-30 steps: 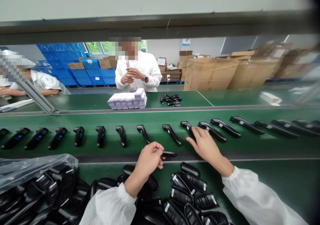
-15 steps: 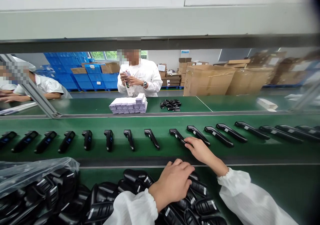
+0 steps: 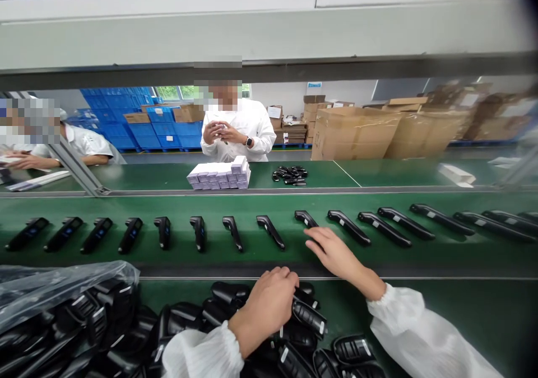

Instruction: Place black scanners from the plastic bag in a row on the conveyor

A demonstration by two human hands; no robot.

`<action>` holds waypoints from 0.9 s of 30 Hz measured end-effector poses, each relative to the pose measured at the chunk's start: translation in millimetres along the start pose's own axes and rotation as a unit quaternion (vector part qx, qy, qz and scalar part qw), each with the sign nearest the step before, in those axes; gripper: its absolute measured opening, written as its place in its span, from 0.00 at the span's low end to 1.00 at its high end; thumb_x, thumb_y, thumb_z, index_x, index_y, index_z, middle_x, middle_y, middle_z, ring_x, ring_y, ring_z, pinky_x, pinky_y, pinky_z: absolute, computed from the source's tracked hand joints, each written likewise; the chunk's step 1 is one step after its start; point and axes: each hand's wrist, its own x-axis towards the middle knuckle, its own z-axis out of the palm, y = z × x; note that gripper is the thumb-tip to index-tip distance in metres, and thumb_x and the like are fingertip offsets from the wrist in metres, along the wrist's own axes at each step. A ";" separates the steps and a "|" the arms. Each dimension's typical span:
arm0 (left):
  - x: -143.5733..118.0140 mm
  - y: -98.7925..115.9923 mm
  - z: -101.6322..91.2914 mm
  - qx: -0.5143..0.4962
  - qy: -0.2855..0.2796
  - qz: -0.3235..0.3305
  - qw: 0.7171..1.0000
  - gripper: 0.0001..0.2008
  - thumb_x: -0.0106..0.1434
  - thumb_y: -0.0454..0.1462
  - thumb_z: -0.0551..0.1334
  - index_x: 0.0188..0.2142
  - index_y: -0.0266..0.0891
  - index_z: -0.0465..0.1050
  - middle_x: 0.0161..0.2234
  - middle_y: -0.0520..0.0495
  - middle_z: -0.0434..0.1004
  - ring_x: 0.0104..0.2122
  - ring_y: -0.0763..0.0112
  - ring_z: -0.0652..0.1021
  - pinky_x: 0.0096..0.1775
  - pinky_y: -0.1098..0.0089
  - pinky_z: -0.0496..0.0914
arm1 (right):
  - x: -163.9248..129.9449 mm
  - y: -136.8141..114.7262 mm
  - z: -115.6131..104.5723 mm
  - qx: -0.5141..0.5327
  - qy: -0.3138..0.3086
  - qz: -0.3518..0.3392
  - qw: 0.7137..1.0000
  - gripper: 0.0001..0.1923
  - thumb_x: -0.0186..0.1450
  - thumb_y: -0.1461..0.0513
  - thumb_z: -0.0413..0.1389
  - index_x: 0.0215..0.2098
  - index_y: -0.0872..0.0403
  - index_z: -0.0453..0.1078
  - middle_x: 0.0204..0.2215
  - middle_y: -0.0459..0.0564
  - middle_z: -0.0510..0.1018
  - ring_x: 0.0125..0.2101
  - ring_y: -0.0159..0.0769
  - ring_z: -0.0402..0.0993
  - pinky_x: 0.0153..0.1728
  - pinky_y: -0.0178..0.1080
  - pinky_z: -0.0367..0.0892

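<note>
My left hand [image 3: 269, 305] is curled over a heap of black ribbed plastic pieces [image 3: 309, 316], its fingertips bent down among them. Whatever lies under its fingers is hidden. My right hand [image 3: 332, 252] hovers over the green belt [image 3: 235, 204] with thumb and index finger apart. Just beyond its fingertips lies a black gun-shaped device [image 3: 306, 218], whose lower end the hand covers. Similar black devices [image 3: 271, 232] lie in a spaced row along the belt, slanted, some with small white labels.
A clear plastic bag [image 3: 71, 285] partly covers black pieces at the left. Across the belt, stacked white boxes [image 3: 218, 175] and a small black pile [image 3: 290, 175] rest on another green surface. A co-worker [image 3: 237, 126] stands there. An angled metal post [image 3: 79, 162] rises at left.
My left hand has shifted left over the heap, and ribbed pieces beside it have moved left too. The row of devices has moved right. My right hand's fingers have come off the device.
</note>
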 end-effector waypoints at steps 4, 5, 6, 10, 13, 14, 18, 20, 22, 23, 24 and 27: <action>-9.6 -20.7 -5.2 -0.194 0.066 -0.062 0.977 0.08 0.66 0.33 0.52 0.39 0.41 0.69 0.36 0.46 0.74 0.37 0.63 0.75 0.41 0.64 0.68 | -22.0 -32.8 -18.5 0.230 -0.160 -0.044 0.959 0.19 0.69 0.52 0.53 0.55 0.47 0.71 0.51 0.51 0.74 0.49 0.41 0.72 0.51 0.42 0.68; -11.0 -23.8 -6.4 -0.281 0.072 -0.084 0.953 0.06 0.65 0.35 0.53 0.38 0.41 0.68 0.33 0.48 0.73 0.33 0.65 0.75 0.38 0.66 0.68 | -26.0 -37.0 -19.6 0.289 -0.178 -0.035 0.940 0.20 0.68 0.52 0.56 0.56 0.47 0.70 0.52 0.51 0.73 0.47 0.39 0.72 0.49 0.42 0.69; -12.1 -25.5 -7.6 -0.373 0.065 -0.103 0.920 0.04 0.65 0.37 0.55 0.37 0.40 0.67 0.29 0.50 0.71 0.30 0.68 0.74 0.35 0.68 0.68 | -29.0 -39.8 -19.3 0.353 -0.192 -0.022 0.915 0.23 0.66 0.52 0.58 0.58 0.47 0.68 0.53 0.52 0.72 0.44 0.38 0.73 0.46 0.41 0.70; -12.5 -19.0 -12.7 -0.625 -0.024 -0.127 0.770 0.10 0.58 0.40 0.63 0.36 0.37 0.67 0.25 0.53 0.69 0.22 0.75 0.70 0.30 0.71 0.67 | -32.1 -46.2 -11.3 0.548 -0.183 0.029 0.816 0.33 0.60 0.55 0.65 0.61 0.46 0.63 0.50 0.51 0.72 0.40 0.33 0.73 0.43 0.39 0.70; -8.3 -9.2 -14.5 -0.688 -0.055 -0.120 0.714 0.12 0.55 0.37 0.64 0.37 0.35 0.68 0.30 0.49 0.72 0.23 0.76 0.70 0.31 0.71 0.68 | -25.6 -53.0 -6.3 0.558 -0.152 0.050 0.814 0.26 0.60 0.55 0.65 0.55 0.49 0.69 0.43 0.50 0.75 0.40 0.36 0.73 0.43 0.40 0.70; -6.4 -7.1 -14.0 -0.685 -0.049 -0.126 0.716 0.11 0.56 0.37 0.62 0.38 0.35 0.67 0.30 0.48 0.73 0.24 0.76 0.71 0.31 0.70 0.68 | -21.7 -53.7 -5.2 0.550 -0.137 0.059 0.822 0.22 0.60 0.54 0.65 0.51 0.50 0.72 0.41 0.49 0.76 0.40 0.36 0.73 0.43 0.40 0.69; -2.8 -7.0 -7.6 -0.424 0.051 -0.130 0.895 0.10 0.67 0.39 0.53 0.43 0.37 0.68 0.37 0.42 0.75 0.35 0.64 0.75 0.41 0.61 0.71 | 1.0 -34.8 1.5 0.482 -0.036 0.113 0.868 0.22 0.64 0.51 0.59 0.53 0.53 0.71 0.38 0.49 0.76 0.37 0.38 0.72 0.41 0.41 0.69; -4.4 -7.9 -2.9 -0.205 0.075 -0.062 0.974 0.14 0.66 0.38 0.55 0.50 0.39 0.68 0.46 0.40 0.74 0.47 0.56 0.73 0.49 0.55 0.68 | 11.7 -16.3 7.9 0.373 -0.018 0.124 0.919 0.24 0.66 0.54 0.55 0.58 0.53 0.68 0.41 0.51 0.75 0.39 0.39 0.72 0.42 0.42 0.70; -6.8 -7.0 1.0 -0.039 0.055 -0.010 0.998 0.17 0.66 0.35 0.56 0.54 0.41 0.68 0.53 0.40 0.70 0.53 0.52 0.69 0.53 0.51 0.66 | 18.9 -0.9 17.2 0.224 -0.027 0.108 0.968 0.23 0.67 0.59 0.53 0.60 0.55 0.67 0.46 0.54 0.74 0.44 0.42 0.72 0.49 0.44 0.67; -7.6 -5.9 2.4 0.016 0.039 -0.004 0.999 0.17 0.66 0.33 0.55 0.54 0.41 0.68 0.54 0.40 0.69 0.54 0.51 0.69 0.52 0.50 0.67 | 21.5 3.7 22.7 0.150 -0.033 0.098 0.983 0.23 0.67 0.62 0.52 0.60 0.56 0.66 0.48 0.56 0.73 0.47 0.43 0.70 0.52 0.44 0.64; -8.1 -4.5 3.2 0.054 0.025 -0.004 0.998 0.16 0.66 0.32 0.55 0.53 0.40 0.69 0.55 0.40 0.69 0.54 0.51 0.69 0.52 0.51 0.68 | 23.7 5.9 28.5 0.081 -0.041 0.089 0.992 0.24 0.67 0.64 0.51 0.61 0.58 0.64 0.49 0.58 0.73 0.50 0.44 0.69 0.54 0.43 0.62; -6.9 -0.2 2.2 0.094 0.005 -0.002 0.996 0.15 0.65 0.30 0.54 0.50 0.37 0.69 0.55 0.40 0.68 0.54 0.53 0.69 0.51 0.53 0.69 | 32.1 0.8 44.4 -0.094 -0.047 0.090 0.990 0.24 0.68 0.68 0.48 0.62 0.63 0.61 0.47 0.62 0.74 0.50 0.47 0.68 0.52 0.43 0.62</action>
